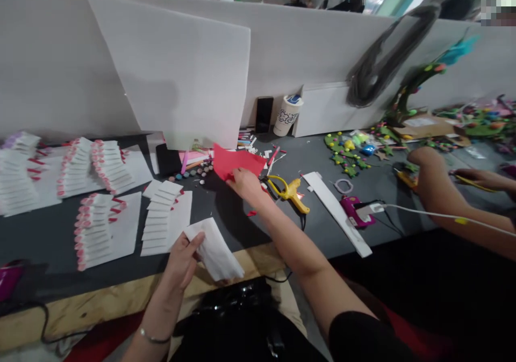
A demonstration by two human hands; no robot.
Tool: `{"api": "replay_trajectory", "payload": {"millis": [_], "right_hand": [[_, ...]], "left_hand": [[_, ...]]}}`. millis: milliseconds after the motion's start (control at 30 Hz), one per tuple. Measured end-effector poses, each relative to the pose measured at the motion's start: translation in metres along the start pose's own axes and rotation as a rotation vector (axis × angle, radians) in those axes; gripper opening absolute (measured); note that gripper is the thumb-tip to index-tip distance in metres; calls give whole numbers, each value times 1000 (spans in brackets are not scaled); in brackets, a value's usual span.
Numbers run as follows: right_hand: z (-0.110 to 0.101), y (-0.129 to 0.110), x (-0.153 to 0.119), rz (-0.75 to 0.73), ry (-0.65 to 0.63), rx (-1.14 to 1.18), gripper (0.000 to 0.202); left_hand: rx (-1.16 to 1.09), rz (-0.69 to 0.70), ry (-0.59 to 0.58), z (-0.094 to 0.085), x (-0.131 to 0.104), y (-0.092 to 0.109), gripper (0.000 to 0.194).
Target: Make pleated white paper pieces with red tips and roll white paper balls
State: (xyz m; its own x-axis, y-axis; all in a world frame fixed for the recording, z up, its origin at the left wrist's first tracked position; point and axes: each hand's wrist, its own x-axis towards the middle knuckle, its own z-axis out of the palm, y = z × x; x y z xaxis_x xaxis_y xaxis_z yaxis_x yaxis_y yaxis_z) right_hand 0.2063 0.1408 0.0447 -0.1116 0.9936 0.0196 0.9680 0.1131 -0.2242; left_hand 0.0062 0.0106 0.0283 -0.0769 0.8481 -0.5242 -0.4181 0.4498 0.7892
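Observation:
My left hand [180, 261] grips a folded white sheet [218, 250], thumb on top, near the front edge of the table. Stretched farther forward, my right hand [245, 185] has its fingers closed on the lower edge of a red sheet [238, 162]; its fingertips are partly hidden. Whether the sheets are paper or cloth I cannot tell. Just right of that hand lies a yellow glue gun [297, 196]. To the left of the white sheet, a row of folded white pieces [159, 219] overlaps on a white board.
Several boards with rows of white and pink pieces [93, 232] cover the left side. A white cup [288, 116] and a phone [264, 115] stand at the back. At right are a white strip [337, 211], a purple power block [357, 211] and a co-worker's arms [439, 201].

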Motion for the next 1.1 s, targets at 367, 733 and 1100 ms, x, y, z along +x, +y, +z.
{"api": "replay_trajectory", "payload": {"millis": [367, 733, 1100], "right_hand": [[4, 156, -205, 742, 205, -313, 34], [25, 155, -218, 752, 80, -315, 40], [-11, 149, -196, 731, 427, -33, 42]], "left_hand": [[-53, -45, 5, -33, 13, -9, 49], [-165, -41, 18, -43, 15, -19, 38], [-313, -42, -20, -51, 15, -32, 27]]}}
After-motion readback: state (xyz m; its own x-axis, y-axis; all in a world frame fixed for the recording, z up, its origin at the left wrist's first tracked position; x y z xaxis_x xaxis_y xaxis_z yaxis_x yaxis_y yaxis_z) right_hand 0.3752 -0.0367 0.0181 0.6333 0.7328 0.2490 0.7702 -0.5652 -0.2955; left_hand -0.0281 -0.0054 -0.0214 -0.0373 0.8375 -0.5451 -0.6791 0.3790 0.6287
